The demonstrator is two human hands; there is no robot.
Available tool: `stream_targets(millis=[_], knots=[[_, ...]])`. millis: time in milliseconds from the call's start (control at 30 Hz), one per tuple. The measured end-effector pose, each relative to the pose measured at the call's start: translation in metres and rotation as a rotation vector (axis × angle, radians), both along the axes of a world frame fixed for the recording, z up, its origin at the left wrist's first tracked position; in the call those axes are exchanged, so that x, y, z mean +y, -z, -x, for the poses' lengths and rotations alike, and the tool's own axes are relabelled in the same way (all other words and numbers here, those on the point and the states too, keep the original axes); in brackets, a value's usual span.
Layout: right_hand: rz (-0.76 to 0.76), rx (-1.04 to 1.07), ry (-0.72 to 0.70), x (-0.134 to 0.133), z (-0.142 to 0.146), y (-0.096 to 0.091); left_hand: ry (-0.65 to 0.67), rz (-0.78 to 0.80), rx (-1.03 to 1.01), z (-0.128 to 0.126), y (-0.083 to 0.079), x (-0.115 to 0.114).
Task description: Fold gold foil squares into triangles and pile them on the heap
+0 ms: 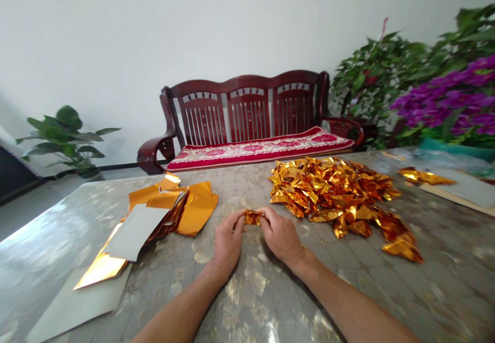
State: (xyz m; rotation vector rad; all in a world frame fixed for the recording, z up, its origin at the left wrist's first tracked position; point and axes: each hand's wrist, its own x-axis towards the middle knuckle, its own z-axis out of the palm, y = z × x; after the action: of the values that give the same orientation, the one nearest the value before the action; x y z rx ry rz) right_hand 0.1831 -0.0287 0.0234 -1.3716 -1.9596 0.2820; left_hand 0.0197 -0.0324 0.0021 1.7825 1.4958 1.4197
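Between my two hands is a small folded piece of gold foil paper [252, 217], held just above the table at its middle. My left hand [229, 237] pinches its left end, fingers closed. At the other end, my right hand [281, 234] grips it with thumb and fingers. Part of the folded piece is hidden behind my fingertips. To the left lies a loose stack of flat gold foil sheets [197, 209], some with their grey backs upward. A large pile of folded gold foil pieces [328, 185] spreads over the table on the right.
A patterned tabletop [174, 291] stretches under everything. Grey sheets [85, 301] lie at the front left. More foil rests on pale sheets [469, 191] at the far right. Behind the table stand a wooden bench [247, 103], a potted plant [71, 136] and purple flowers [452, 98].
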Motion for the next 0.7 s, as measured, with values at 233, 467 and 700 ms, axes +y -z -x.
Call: stream_targets(millis=[233, 467, 700], knots=[[0.042, -0.068, 0.019, -0.0019, 0.0043, -0.0005, -0.018, 0.036, -0.007, 0.0007, 0.0005, 0.0020], [0.059, -0.047, 0.033, -0.0004, 0.0069, 0.0025, 0.048, 0.107, -0.060, -0.0038, -0.0030, -0.0019], [0.073, -0.036, 0.000, 0.0003, 0.0099, 0.0063, 0.085, 0.181, -0.138, -0.0075, -0.0067, -0.0030]])
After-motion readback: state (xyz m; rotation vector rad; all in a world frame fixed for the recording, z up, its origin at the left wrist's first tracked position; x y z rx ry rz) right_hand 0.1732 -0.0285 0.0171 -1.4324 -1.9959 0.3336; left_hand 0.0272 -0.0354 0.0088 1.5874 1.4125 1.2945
